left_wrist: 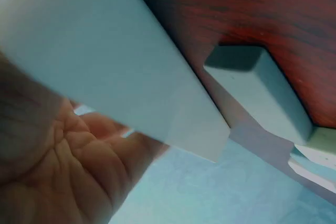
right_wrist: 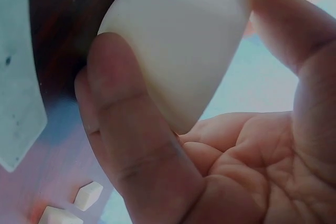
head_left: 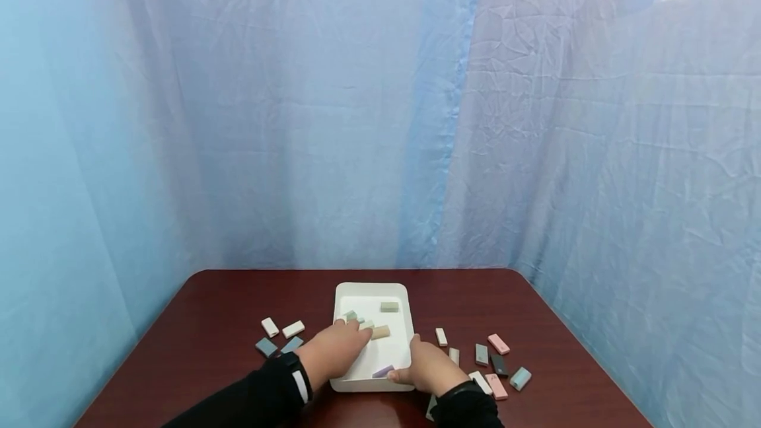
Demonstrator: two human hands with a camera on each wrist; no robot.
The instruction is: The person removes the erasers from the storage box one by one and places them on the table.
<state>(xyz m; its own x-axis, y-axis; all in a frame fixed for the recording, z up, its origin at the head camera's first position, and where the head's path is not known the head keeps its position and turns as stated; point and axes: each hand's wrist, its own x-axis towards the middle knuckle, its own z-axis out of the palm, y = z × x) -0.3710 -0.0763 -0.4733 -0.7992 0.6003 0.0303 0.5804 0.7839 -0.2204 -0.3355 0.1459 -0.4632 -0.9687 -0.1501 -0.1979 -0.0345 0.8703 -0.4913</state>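
Note:
A white tray (head_left: 386, 352) sits on the dark red table (head_left: 208, 322), holding a green block (head_left: 389, 307), a tan block (head_left: 380, 331) and a lilac block (head_left: 383, 371). My left hand (head_left: 357, 332) reaches over the tray's left rim, its fingers lying among small blocks inside. In the left wrist view the tray wall (left_wrist: 105, 61) crosses above my palm (left_wrist: 58, 171) and hides the fingers. My right hand (head_left: 410, 365) grips the tray's near right corner. The right wrist view shows the thumb (right_wrist: 131, 129) and fingers curled round that corner (right_wrist: 178, 40).
Loose blocks lie on the table either side of the tray: white (head_left: 293, 329) and blue-grey (head_left: 266, 347) ones on the left, several pink (head_left: 498, 343), grey (head_left: 481, 354), dark (head_left: 498, 364) and teal (head_left: 520, 378) ones on the right. Blue curtains close in the table.

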